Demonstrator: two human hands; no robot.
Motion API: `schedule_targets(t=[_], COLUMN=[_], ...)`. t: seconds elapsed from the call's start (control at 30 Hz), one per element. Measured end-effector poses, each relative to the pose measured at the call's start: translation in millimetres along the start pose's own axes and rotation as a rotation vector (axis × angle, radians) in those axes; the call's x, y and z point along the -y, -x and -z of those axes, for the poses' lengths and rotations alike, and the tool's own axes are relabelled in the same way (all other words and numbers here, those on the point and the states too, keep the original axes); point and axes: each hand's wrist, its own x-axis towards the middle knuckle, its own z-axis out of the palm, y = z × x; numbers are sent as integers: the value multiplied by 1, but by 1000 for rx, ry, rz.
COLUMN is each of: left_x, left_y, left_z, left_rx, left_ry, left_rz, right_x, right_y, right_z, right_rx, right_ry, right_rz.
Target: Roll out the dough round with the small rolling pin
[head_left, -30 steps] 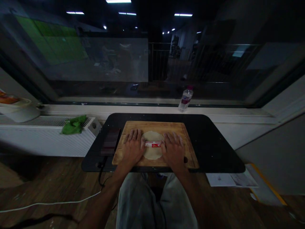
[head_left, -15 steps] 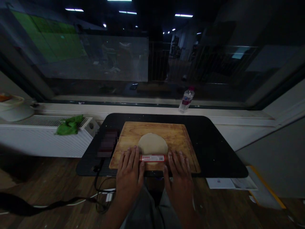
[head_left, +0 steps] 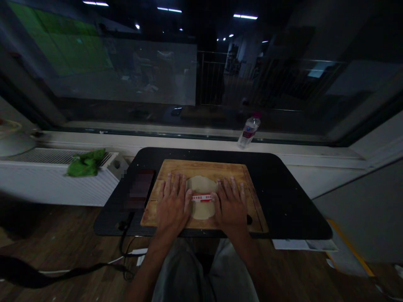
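My left hand (head_left: 172, 205) and my right hand (head_left: 231, 206) lie flat, fingers stretched forward, on top of a rolling pin (head_left: 201, 198). Only the pin's middle shows between my thumbs, with a red and white label; my hands cover most of the rest. Under the pin is a flat, pale, roughly round sheet of dough (head_left: 202, 213), showing both in front of and behind it. A wooden cutting board (head_left: 176, 167) bears the dough. Beside my right hand a dark round spot shows low on the board; what it is I cannot make out.
The board rests on a black table (head_left: 283, 201). A dark flat object (head_left: 141, 188) lies left of it. A plastic bottle (head_left: 248, 132) stands on the windowsill. On the white radiator (head_left: 63, 182) lies a green cloth (head_left: 86, 162). Cables (head_left: 124, 249) hang at the table's left front.
Both hands and the rolling pin have moved forward over the dough, away from me. More dough now shows on the near side of the pin. The view has shifted slightly.
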Motion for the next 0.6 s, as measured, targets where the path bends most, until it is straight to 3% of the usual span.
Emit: schedule_targets(t=[0.17,0.33,0.43,0.6], left_x=[3,9,8,0], left_y=[-57,-101,-98,-51], left_z=[-10,-21,-19,-5], left_rx=[51,152,196,164], left_ry=[-54,-49,-63,-89], left_rz=[73,77,73,85], right_x=[5,5,5,13], right_y=[-49,-85,-84,-40], right_z=[-2,-13,-13,-1], right_rx=[139,158,160,112], right_ry=[77,75,70,76], right_rz=[-47,-128,-129,-120])
